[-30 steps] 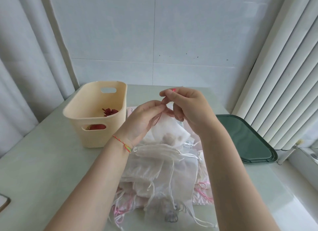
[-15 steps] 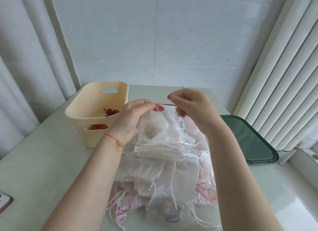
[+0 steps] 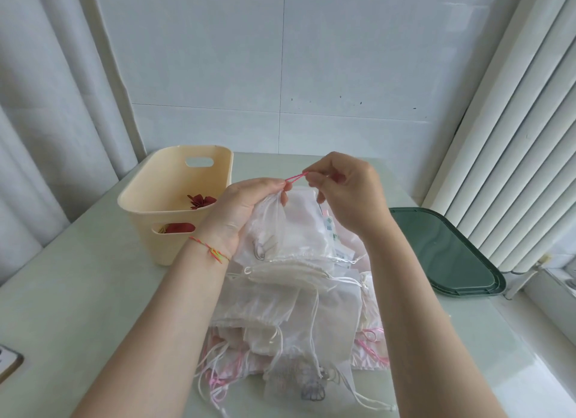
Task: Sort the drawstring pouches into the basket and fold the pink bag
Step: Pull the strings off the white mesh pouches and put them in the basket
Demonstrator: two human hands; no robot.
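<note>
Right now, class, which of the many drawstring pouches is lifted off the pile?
The sheer white pouch with the pink drawstring: the left hand grips its neck, the right hand pinches the cord.

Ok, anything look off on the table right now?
Nothing damaged or spilled. The pouches lie in a loose overlapping heap, cords tangled at the near edge; the left hand and right hand hold one pouch's pink drawstring.

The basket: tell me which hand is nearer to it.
Left. The left hand holds a sheer pouch just beside the basket, on its right. The right hand pinches the pink drawstring farther right, beyond the left hand.
</note>
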